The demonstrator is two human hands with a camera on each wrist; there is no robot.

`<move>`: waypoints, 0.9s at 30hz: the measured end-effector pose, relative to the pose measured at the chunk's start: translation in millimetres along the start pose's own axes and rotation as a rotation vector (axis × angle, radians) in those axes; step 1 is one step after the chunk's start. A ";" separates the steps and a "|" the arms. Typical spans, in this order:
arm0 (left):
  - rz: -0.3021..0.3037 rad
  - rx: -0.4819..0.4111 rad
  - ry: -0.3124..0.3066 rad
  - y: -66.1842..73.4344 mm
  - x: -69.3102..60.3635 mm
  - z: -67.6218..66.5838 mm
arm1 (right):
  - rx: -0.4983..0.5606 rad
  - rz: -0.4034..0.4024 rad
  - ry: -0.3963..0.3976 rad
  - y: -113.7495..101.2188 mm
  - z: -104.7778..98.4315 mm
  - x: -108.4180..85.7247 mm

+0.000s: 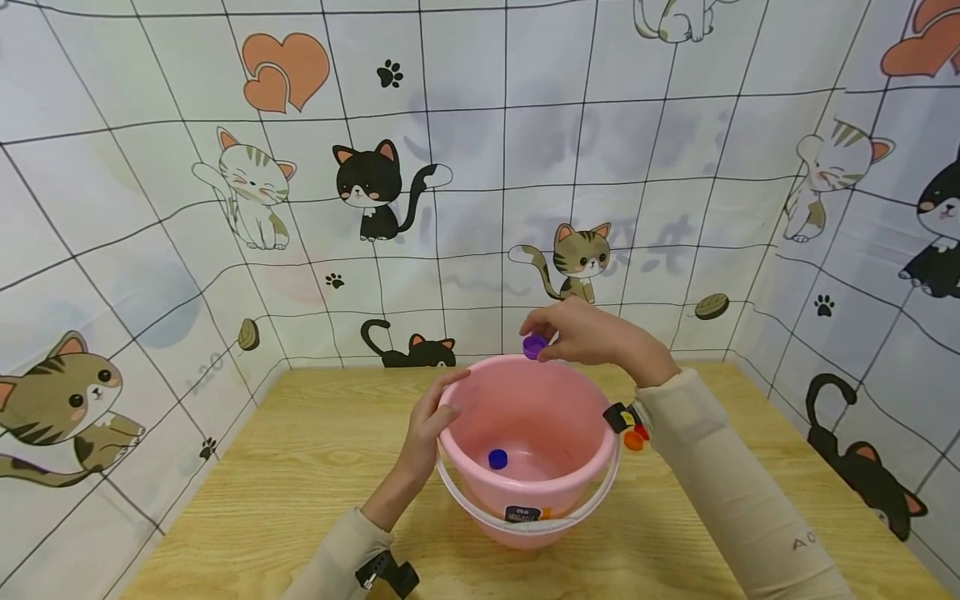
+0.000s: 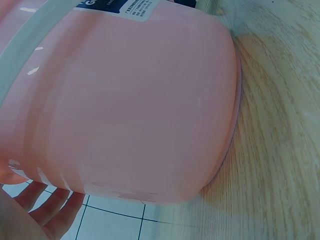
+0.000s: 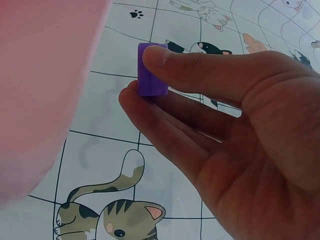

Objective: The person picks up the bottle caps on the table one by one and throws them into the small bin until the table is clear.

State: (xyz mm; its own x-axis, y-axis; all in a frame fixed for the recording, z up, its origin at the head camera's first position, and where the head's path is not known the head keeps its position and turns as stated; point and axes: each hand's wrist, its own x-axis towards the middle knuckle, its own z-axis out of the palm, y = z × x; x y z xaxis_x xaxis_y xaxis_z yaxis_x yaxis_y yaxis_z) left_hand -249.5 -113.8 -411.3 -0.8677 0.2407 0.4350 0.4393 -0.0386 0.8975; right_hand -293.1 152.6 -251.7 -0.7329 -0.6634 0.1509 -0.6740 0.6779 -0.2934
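A pink bucket (image 1: 540, 404) with a white handle (image 1: 536, 527) stands upright on the wooden table. My left hand (image 1: 429, 421) grips its left rim, thumb over the inner side; the left wrist view has the fingers (image 2: 67, 212) against the outer wall. Above the far right part of the rim, my right hand (image 1: 588, 331) pinches a small purple cap (image 1: 533, 347). In the right wrist view the purple cap (image 3: 152, 80) sits between thumb and fingertips, apart from the bucket (image 3: 45, 90). A blue cap (image 1: 498, 459) lies inside, on the bucket's bottom.
Right of the bucket, an orange cap (image 1: 633, 441) and a partly hidden red piece (image 1: 642, 432) show beside the black wrist camera (image 1: 617, 417). The wooden table (image 1: 300, 483) meets white walls (image 1: 465, 225) printed with cats and grid lines.
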 end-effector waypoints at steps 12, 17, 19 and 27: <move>-0.003 0.007 0.006 0.8 0.5 0.2 | -0.016 0.003 0.004 -0.7 -1.4 -0.7; -0.003 0.007 0.003 0.6 0.6 0.7 | -0.012 0.016 -0.004 -1.6 -1.3 -0.6; -0.004 0.007 0.003 0.7 0.4 0.7 | -0.017 0.016 -0.007 -1.8 -1.0 -0.2; -0.003 0.006 0.014 2.2 0.2 1.2 | -0.010 0.005 -0.012 -1.1 -1.5 -0.3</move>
State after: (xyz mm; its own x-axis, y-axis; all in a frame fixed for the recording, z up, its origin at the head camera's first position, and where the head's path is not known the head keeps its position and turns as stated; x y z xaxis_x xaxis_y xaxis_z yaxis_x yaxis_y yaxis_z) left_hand -248.4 -112.7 -409.4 -0.8719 0.2274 0.4337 0.4383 -0.0324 0.8982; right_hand -292.3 152.5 -250.0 -0.7348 -0.6641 0.1379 -0.6716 0.6839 -0.2850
